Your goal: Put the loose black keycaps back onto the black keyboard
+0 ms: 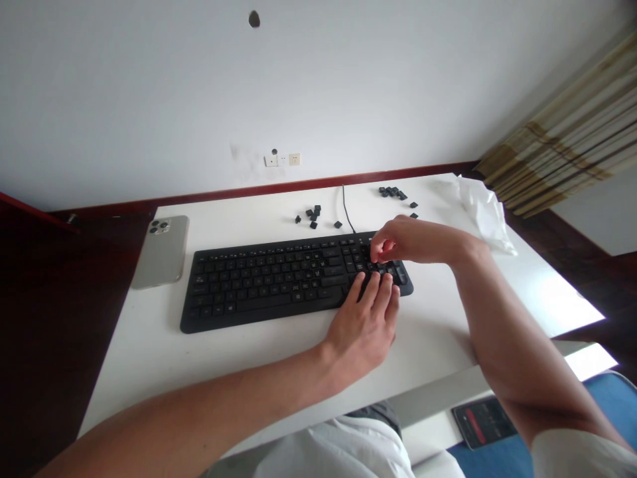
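A black keyboard [269,282] lies on the white table, with some keys off around its right half. My left hand [365,318] rests over its lower right edge, fingers stretched out flat on the number pad. Just above, my right hand [405,240] is bent down at the number pad with thumb and fingers pressed together. Whatever those fingers hold, if anything, is hidden. Behind the keyboard lie several loose black keycaps [313,214], and a second group of keycaps [393,192] sits farther right.
A pale phone [160,255] lies face down at the table's left. Crumpled white plastic [485,209] is at the back right. The keyboard cable [347,209] runs toward the wall [149,99]. Below the table's front edge, a dark phone [482,423] lies near a blue surface.
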### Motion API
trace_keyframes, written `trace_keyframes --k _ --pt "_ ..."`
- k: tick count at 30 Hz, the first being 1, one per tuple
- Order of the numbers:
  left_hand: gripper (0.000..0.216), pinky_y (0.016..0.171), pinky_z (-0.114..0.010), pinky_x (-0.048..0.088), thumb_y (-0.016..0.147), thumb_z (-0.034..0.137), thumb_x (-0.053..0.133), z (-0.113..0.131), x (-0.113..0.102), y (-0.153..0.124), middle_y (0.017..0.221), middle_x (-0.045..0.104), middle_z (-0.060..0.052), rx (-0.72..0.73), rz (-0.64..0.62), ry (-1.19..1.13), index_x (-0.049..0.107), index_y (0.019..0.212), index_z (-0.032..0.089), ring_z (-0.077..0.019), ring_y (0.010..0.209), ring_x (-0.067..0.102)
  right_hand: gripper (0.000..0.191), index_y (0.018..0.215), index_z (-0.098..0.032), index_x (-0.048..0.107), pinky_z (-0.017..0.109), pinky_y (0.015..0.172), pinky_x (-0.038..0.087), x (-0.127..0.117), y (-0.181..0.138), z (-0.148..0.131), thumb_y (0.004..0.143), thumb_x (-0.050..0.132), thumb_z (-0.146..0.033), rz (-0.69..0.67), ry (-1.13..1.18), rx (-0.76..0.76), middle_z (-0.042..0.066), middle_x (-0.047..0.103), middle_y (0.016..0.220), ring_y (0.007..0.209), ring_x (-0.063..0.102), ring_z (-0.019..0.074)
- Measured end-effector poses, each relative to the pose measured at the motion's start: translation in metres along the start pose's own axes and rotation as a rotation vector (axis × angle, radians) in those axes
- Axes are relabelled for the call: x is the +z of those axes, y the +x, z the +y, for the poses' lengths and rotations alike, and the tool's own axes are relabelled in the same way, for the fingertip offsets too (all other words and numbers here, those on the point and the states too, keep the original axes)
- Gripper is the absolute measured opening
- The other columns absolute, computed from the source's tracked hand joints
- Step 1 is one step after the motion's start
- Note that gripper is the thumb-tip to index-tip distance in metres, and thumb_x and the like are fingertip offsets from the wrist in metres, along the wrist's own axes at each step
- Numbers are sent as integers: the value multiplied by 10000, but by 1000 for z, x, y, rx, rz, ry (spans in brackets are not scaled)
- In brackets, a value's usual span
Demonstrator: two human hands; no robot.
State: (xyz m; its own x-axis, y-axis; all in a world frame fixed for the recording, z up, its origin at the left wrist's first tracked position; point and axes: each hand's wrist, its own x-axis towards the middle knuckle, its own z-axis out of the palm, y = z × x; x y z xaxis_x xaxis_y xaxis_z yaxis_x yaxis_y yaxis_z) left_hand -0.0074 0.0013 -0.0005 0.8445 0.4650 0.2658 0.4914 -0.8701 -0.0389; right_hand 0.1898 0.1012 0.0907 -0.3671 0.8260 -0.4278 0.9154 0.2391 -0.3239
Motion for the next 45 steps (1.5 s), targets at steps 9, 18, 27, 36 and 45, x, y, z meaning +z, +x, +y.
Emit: trace_keyframes --k 9,18,27,36,45 --pt "566 1260 -524 310 1074 350 400 0 -1 0 1629 436 -197 -1 -9 -5 476 1554 62 -333 1491 424 143 845 -260 817 315 757 527 -1 2 -3 814 687 -210 -42 48 36 17 800 874 864 733 218" --pt "575 1265 -507 314 1061 328 405 3 -2 1 1623 436 -215 -2 -20 22 470 1552 36 -343 1491 435 158 844 -218 698 312 633 437 -3 10 4 818 749 -366 -63 -31 111 38 742 891 790 660 207" --pt "599 1268 -520 311 1058 328 403 3 -5 4 1630 420 -228 6 -74 12 437 1570 19 -354 1497 431 133 793 -224 637 309 599 372 5 18 -1 805 766 -255 -67 -180 147 34 657 780 717 613 198" --pt "717 1308 -488 225 1027 398 450 -8 1 7 1709 228 -237 -79 -34 -121 320 1624 21 -347 1601 226 278 741 -226 612 313 613 403 10 18 34 741 807 -425 5 54 70 5 671 754 690 586 180" --pt "703 1329 -421 222 1044 400 421 -7 1 5 1714 212 -216 -114 -56 -198 313 1631 27 -302 1609 204 271 936 -246 751 365 798 491 7 18 118 890 614 -475 920 144 260 71 761 907 845 666 240"
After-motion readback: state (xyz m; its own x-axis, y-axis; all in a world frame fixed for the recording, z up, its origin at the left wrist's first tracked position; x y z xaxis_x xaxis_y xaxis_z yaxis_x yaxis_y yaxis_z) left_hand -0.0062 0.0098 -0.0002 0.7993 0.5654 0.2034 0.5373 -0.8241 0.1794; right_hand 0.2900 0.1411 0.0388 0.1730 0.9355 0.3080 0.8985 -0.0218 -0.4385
